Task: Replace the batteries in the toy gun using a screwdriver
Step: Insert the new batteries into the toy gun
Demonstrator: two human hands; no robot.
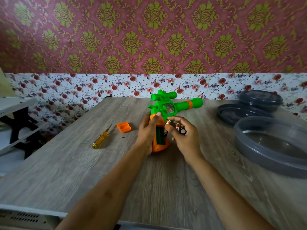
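Observation:
A green and orange toy gun lies on the wooden table, its barrel pointing right and its orange grip toward me. My left hand grips the orange handle from the left side. The battery compartment in the grip is uncovered and shows a dark green slot. My right hand holds several batteries in its fingers just right of the compartment. The orange battery cover lies on the table left of the gun. A yellow-handled screwdriver lies further left, with a tiny screw near it.
Three dark grey plastic containers or lids sit at the right: a large bowl, a lid and another behind. A white and black rack stands off the table's left edge. A patterned wall runs along the back.

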